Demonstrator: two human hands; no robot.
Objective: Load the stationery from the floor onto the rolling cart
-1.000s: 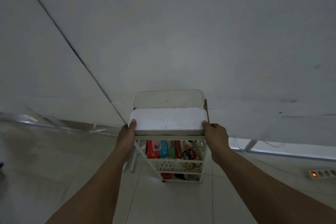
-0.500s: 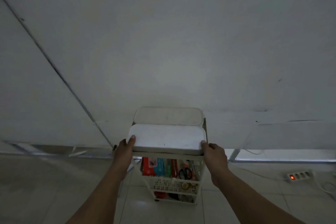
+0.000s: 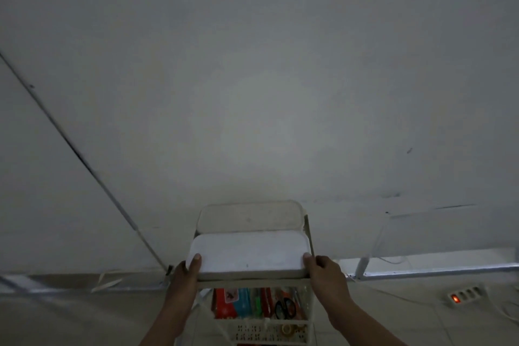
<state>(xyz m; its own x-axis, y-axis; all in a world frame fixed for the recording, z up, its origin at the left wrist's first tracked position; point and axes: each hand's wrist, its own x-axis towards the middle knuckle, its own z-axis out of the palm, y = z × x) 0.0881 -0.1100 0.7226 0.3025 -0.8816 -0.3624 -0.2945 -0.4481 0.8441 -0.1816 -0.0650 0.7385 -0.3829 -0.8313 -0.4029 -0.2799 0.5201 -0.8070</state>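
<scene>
— Where's the rolling cart (image 3: 306,298)?

— Low in the middle of the view, standing on the floor against the wall (image 3: 252,93).

— And the hands?

— The left hand (image 3: 186,275) grasps the near-left corner of the white lid (image 3: 250,253) on top, thumb over its edge; the right hand (image 3: 327,275) grasps the near-right corner the same way. Each grip is clenched on the lid.

— The stationery?

— On the shelf below: a red pack (image 3: 229,302), scissors (image 3: 285,309) (black handles), tape rolls (image 3: 288,328). A power strip (image 3: 464,295) lies far right.

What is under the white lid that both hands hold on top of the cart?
Under the white lid a shelf shows a red packet, black scissors and a tape roll. The lid covers the top tray itself.
</scene>
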